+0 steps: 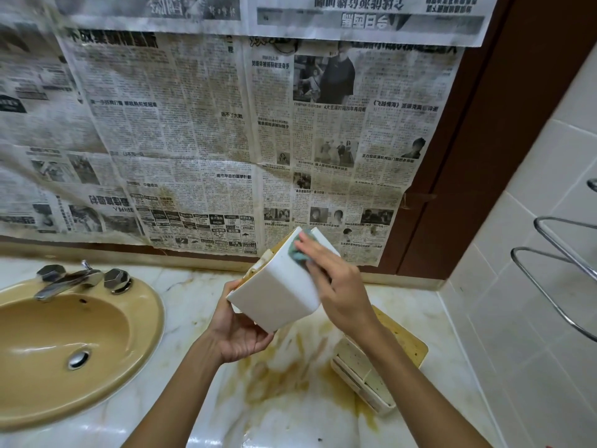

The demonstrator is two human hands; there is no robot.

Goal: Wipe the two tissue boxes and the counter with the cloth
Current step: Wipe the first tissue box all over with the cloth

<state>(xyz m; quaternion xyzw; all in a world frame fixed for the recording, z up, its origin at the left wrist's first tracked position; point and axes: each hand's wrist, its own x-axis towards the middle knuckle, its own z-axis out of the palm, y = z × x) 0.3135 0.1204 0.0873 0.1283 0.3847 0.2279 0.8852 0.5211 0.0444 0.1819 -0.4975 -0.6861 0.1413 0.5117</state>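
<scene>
I hold a white tissue box [280, 286] tilted in the air above the counter. My left hand [240, 331] grips its lower corner from beneath. My right hand [336, 286] presses a teal cloth [302, 250] flat against the box's upper side with straight fingers. A second white tissue box [361, 373] with a wooden lid lies on the marble counter [290, 415] under my right forearm, partly hidden. Yellow-brown stains spread over the counter between my arms.
A tan sink [64, 344] with a chrome tap [69, 279] fills the left. Stained newspaper [210, 140] covers the wall behind. A tiled wall with a chrome towel rack [555, 253] stands on the right.
</scene>
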